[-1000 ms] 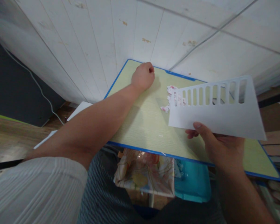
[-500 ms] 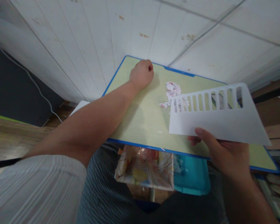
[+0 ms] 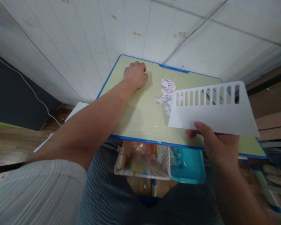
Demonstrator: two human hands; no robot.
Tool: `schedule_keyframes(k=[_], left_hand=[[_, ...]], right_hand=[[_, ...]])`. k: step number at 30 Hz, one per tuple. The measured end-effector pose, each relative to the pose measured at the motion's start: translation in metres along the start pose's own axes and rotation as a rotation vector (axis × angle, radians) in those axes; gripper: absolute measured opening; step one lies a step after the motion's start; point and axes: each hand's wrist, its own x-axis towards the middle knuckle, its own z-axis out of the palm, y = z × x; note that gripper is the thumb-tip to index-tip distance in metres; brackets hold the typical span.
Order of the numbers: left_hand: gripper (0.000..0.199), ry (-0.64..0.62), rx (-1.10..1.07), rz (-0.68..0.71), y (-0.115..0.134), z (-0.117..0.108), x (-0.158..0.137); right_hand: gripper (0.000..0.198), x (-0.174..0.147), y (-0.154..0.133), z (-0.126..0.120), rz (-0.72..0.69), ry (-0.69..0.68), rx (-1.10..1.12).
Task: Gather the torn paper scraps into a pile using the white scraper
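Observation:
My left hand (image 3: pixel 135 75) rests near the far left of a pale yellow tabletop (image 3: pixel 140 115) with a blue rim. Its fingers are loosely curled, and nothing shows in them; the palm is hidden. In my right hand (image 3: pixel 219 147) is a white flat panel with a row of slots (image 3: pixel 208 117), pinched by its lower edge, thumb on top. The panel is held tilted above the right part of the tabletop. Just left of it lies a heap of small torn paper scraps (image 3: pixel 168 89), white with pink marks, partly covered by the panel's left end.
Under the near table edge hang a patterned cloth holder (image 3: pixel 142 167) and a turquoise tray (image 3: pixel 189 165) with scraps in it. A white plank wall (image 3: pixel 121 34) stands behind the table, with a grey cable (image 3: pixel 189 37) on it. Shelves (image 3: pixel 275 118) are at the right.
The view has shifted slightly. My left fist has loosened and turned more palm down. My right hand still grips the slotted panel, and more of the paper scraps show beside it.

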Motion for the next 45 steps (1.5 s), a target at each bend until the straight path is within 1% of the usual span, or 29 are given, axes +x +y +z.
schedule_keyframes(k=[3,6,9,12,16,21,24,27,29,32,35,38,41,45], left_hand=[[0.039,0.037,-0.013,0.001,-0.006,0.005,0.006],[0.031,0.094,-0.021,0.055,-0.014,0.011,0.013],[0.028,0.104,-0.027,0.093,-0.019,0.016,0.017],[0.028,0.066,-0.006,0.056,-0.017,0.015,0.016],[0.033,0.027,0.045,0.008,-0.01,0.01,0.011],[0.031,0.025,0.118,0.016,-0.008,0.007,0.006],[0.032,0.012,0.098,0.005,-0.006,0.006,0.006],[0.03,0.01,0.104,-0.01,-0.003,0.006,0.006],[0.029,0.024,0.086,-0.007,-0.002,0.006,0.007],[0.031,0.041,0.029,0.007,-0.003,0.007,0.007],[0.036,0.035,0.007,0.01,-0.004,0.007,0.006],[0.044,0.01,0.025,0.003,-0.006,0.007,0.007],[0.053,-0.013,0.041,-0.002,-0.006,0.007,0.007],[0.055,0.011,0.063,0.014,-0.006,0.006,0.006]], right_hand=[[0.024,0.007,-0.002,0.016,-0.011,0.02,0.022],[0.029,0.014,0.0,0.022,-0.026,-0.024,-0.025],[0.032,0.014,0.005,0.018,-0.036,-0.045,-0.069],[0.036,0.011,0.01,0.01,-0.042,-0.038,-0.102],[0.037,0.005,0.01,-0.001,-0.023,-0.06,-0.126],[0.037,0.001,0.007,-0.01,-0.008,-0.078,-0.104],[0.037,0.0,0.006,-0.011,0.008,-0.075,-0.083],[0.039,0.001,0.004,-0.006,0.0,-0.045,-0.053],[0.04,0.002,0.003,-0.001,-0.008,-0.054,-0.053],[0.044,0.004,0.002,0.001,-0.018,-0.079,-0.086],[0.047,0.005,0.003,-0.002,-0.01,-0.08,-0.102],[0.043,0.004,0.007,-0.009,0.008,-0.073,-0.096],[0.037,0.001,0.012,-0.016,0.027,-0.037,-0.1],[0.036,-0.002,0.016,-0.022,0.035,-0.003,-0.098]])
